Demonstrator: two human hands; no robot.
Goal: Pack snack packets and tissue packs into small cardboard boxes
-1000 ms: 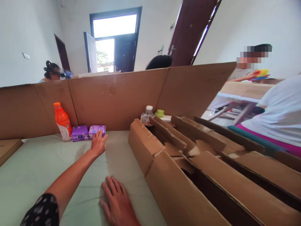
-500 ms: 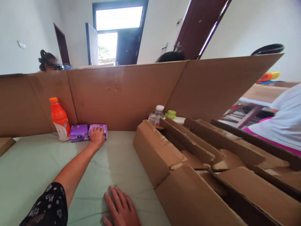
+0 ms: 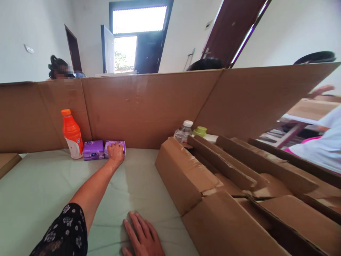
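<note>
My left hand (image 3: 115, 153) reaches far across the pale green tabletop (image 3: 39, 185) and lies over the right one of two purple packets (image 3: 120, 143), fingers curled down on it. The other purple packet (image 3: 92, 149) sits just to its left, touching it, beside an orange drink bottle (image 3: 72, 135). All three stand against the cardboard screen (image 3: 149, 106). My right hand (image 3: 144, 236) rests flat on the cloth near the front edge, fingers stretched out, holding nothing.
A large opened cardboard box (image 3: 191, 177) with folded flaps fills the right side. Behind it stand a clear water bottle (image 3: 183, 131) and a green-lidded container (image 3: 200, 130). Other people sit beyond the screen and at the right.
My left hand slid forward from the packet's near edge onto its top and closed over it. The camera shifted slightly; my right hand stayed flat.
</note>
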